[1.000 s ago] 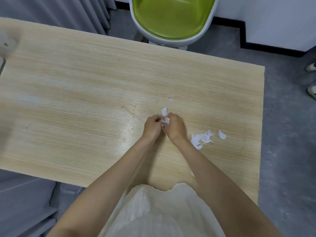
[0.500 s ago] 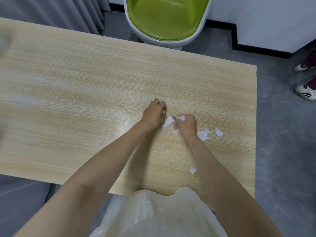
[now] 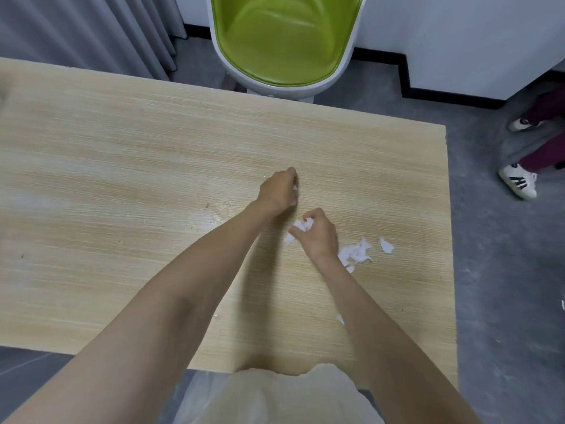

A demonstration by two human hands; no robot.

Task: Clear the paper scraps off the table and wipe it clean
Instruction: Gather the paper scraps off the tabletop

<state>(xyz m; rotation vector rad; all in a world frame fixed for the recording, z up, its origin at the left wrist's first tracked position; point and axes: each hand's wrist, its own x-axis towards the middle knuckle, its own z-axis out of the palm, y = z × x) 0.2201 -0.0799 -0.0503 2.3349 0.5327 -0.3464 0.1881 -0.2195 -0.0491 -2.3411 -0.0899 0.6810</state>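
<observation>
White paper scraps lie on the right part of the light wooden table (image 3: 122, 166). My left hand (image 3: 279, 189) is curled with its fingertips on the table, and bits of white paper show in its palm. My right hand (image 3: 319, 234) is closed on a small wad of paper scraps (image 3: 302, 225), and one scrap (image 3: 289, 239) pokes out under it. A loose pile of scraps (image 3: 356, 252) lies just right of my right wrist. A single scrap (image 3: 386, 245) sits farther right. Another small scrap (image 3: 340, 318) peeks out beside my right forearm.
A green chair with a white shell (image 3: 284, 41) stands behind the table's far edge. Grey curtains (image 3: 91, 32) hang at the back left. Another person's feet in white shoes (image 3: 518, 182) stand on the grey floor at the right. The table's right edge is close to the scraps.
My hands have drawn apart: the left moved up and away over the table, the right stayed by the scraps with paper bunched in it. The camera view shifted slightly.
</observation>
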